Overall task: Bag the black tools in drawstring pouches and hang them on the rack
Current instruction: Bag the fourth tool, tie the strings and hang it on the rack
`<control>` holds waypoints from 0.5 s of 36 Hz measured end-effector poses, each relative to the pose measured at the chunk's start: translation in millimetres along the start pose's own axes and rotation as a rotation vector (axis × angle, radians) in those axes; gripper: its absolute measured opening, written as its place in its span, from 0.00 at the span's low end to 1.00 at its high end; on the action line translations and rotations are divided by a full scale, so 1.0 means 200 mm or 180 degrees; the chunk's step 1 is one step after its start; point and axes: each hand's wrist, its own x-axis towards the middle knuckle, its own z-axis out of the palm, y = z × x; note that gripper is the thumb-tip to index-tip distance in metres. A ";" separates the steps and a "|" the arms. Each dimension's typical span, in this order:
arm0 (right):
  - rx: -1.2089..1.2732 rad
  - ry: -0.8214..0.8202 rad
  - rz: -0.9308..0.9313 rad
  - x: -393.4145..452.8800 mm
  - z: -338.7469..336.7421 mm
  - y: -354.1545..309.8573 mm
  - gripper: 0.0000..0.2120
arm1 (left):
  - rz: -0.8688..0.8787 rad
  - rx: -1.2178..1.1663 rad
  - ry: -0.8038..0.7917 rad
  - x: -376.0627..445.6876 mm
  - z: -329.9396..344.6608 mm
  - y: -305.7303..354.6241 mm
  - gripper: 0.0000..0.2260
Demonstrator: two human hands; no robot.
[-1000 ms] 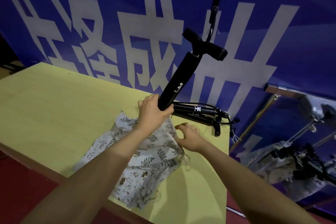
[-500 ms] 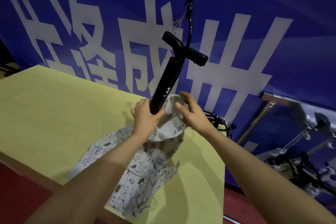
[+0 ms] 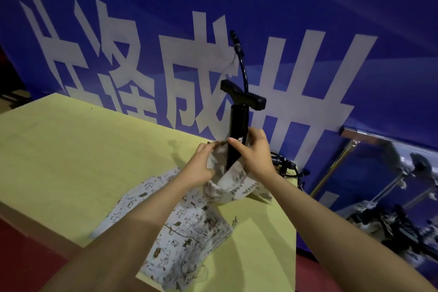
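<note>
A black hand pump (image 3: 238,123) with a T-handle and a curved hose stands nearly upright, its lower end inside a printed drawstring pouch (image 3: 233,184). My left hand (image 3: 200,167) pinches the pouch's rim on the left side. My right hand (image 3: 254,153) holds the rim on the right, its thumb lying across the pump's barrel. More black pumps (image 3: 284,165) lie on the table behind my right hand, mostly hidden.
A pile of printed pouches (image 3: 180,230) lies on the yellow table (image 3: 71,161) under my left forearm. A blue banner wall stands behind. A metal rack (image 3: 336,166) with hanging bagged items is at the right, beyond the table's edge.
The pump has tipped upright and gone down into the pouch. My left hand moved from the barrel to the pouch rim. My right hand has drawn the rim up around the pump.
</note>
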 end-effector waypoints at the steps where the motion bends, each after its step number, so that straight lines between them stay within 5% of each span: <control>1: -0.0099 -0.0006 0.0006 -0.01 0.00 0.01 0.26 | -0.0022 -0.0023 0.0057 0.00 0.00 0.00 0.31; 7: -0.0370 -0.0158 -0.0063 -0.05 0.01 0.07 0.25 | -0.0055 -0.0364 0.0869 0.03 -0.04 0.12 0.23; 12: -0.0789 -0.0321 0.0047 -0.10 0.03 0.11 0.21 | 0.0360 -0.0610 0.1343 0.06 -0.08 0.19 0.28; 18: -0.1221 -0.0519 0.0063 -0.13 0.07 0.18 0.19 | 0.1026 0.0178 0.1097 0.06 -0.07 0.21 0.35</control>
